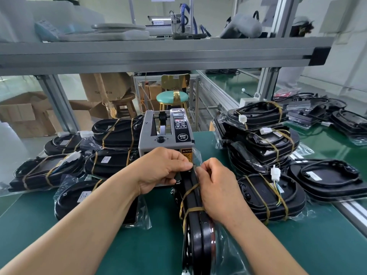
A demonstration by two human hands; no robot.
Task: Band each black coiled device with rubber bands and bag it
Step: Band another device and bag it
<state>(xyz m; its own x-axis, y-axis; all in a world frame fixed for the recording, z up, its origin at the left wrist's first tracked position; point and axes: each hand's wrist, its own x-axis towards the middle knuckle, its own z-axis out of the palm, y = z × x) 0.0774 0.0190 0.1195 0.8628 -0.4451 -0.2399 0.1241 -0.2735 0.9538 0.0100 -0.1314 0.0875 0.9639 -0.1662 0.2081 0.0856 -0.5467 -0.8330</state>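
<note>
My left hand [161, 169] grips the far end of the black coiled device [195, 231], which stands on edge on the tabletop [139, 245] before the tape dispenser [164, 135]. My right hand [216, 187] pinches the clear bag [226, 245] around it.

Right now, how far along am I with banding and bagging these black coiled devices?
Done: banded, bagged devices are stacked at left. In hand: the left hand and right hand pinch the mouth of the clear bag over a banded device standing on edge before the tape dispenser. Left: probably sealing it; the far-right device shows no bands.
</note>
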